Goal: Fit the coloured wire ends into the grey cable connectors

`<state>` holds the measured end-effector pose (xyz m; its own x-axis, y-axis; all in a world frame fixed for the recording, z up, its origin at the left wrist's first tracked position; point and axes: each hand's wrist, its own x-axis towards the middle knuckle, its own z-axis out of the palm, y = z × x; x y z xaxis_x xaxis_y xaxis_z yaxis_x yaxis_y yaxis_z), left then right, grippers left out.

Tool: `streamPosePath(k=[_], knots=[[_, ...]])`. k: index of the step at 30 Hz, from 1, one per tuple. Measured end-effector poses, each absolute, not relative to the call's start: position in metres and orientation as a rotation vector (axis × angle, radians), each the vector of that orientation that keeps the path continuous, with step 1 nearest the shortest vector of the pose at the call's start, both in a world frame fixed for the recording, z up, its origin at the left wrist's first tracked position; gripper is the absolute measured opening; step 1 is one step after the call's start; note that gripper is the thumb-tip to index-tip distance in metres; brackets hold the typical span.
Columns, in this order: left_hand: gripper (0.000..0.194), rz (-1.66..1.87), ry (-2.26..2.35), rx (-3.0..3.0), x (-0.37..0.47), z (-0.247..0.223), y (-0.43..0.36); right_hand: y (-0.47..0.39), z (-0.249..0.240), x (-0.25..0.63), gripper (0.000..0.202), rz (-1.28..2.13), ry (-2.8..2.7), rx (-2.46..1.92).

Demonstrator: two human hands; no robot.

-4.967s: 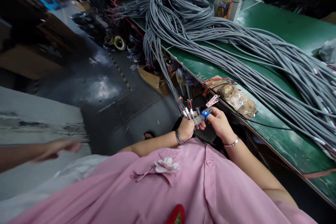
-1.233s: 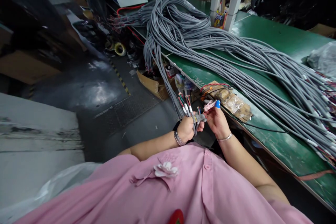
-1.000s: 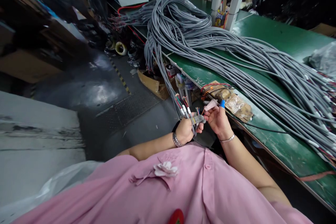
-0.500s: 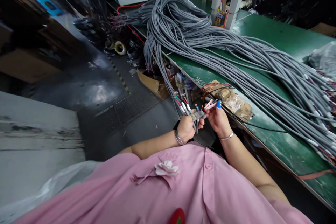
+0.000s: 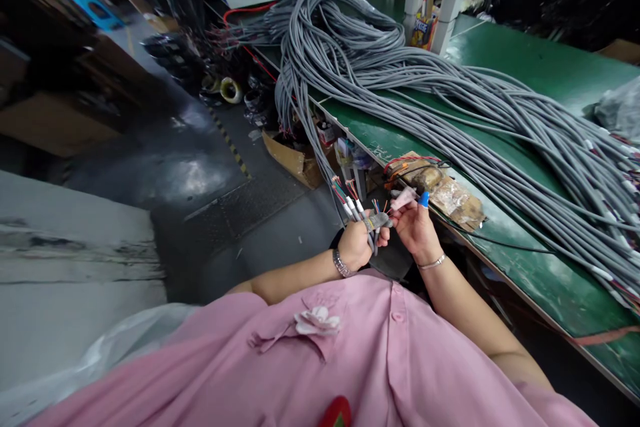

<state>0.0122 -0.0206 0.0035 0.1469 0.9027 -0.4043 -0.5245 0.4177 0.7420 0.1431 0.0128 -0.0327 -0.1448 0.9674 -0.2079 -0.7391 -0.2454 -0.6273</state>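
My left hand [image 5: 357, 243] is closed around several grey cable ends [image 5: 353, 209], with a grey covering on its thumb. Stripped red, green, blue and orange wires fan out above the fist. Beside it, my right hand [image 5: 416, 230] has its fingertips pinched at the thin wires, and a blue cap [image 5: 424, 199] covers one fingertip. A small pale pink object [image 5: 404, 197], blurred, sits at the right hand's fingers.
A large bundle of grey cables [image 5: 350, 67] lies along the green table [image 5: 520, 47]. Near the table's edge is a piece of cardboard with clear tape [image 5: 457, 200]. An open carton [image 5: 295, 160] stands below on the floor.
The pink object has tilted and blurred, and the blue-capped finger has shifted slightly right. My left hand has kept its hold on the cables.
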Motion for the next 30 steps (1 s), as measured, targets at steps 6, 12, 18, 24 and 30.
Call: streamPosePath(k=[6,12,18,24,30], knots=[[0.024,1.115,0.931,0.512,0.008,0.002,-0.026,0.011,-0.024,0.148,0.038,1.738,-0.441,-0.748],[0.025,1.161,0.916,0.462,0.009,0.005,-0.021,0.007,-0.025,0.145,0.029,1.546,-0.523,-0.852],[0.026,1.179,0.951,0.438,0.011,0.006,-0.018,0.007,-0.028,0.140,0.034,1.309,-0.631,-0.956],[0.024,1.163,0.943,0.458,0.014,0.004,-0.017,0.017,-0.023,0.138,0.035,1.633,-0.493,-0.772],[0.026,1.147,0.986,0.447,0.015,-0.002,-0.016,0.019,-0.025,0.133,0.032,1.559,-0.402,-0.781]])
